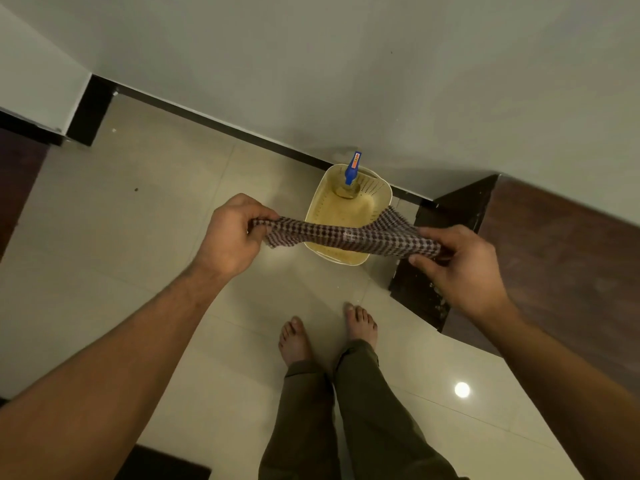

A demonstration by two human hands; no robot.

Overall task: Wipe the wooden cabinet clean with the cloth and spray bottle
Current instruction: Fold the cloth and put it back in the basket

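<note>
A dark checked cloth (349, 235) is stretched between both hands above the floor. My left hand (230, 233) grips its left end and my right hand (460, 265) grips its right end. Below the cloth a cream perforated basket (320, 199) stands on the tiles against the wall. A spray bottle (350, 178) with a blue trigger head stands upright in the basket's far end. The wooden cabinet (561, 247), dark brown, is at the right, its near corner just under my right hand.
Glossy beige floor tiles (138, 237) spread out to the left. My bare feet (294, 341) stand just behind the basket. A black skirting (214, 123) runs along the white wall. Dark wooden furniture (17, 181) shows at the left edge.
</note>
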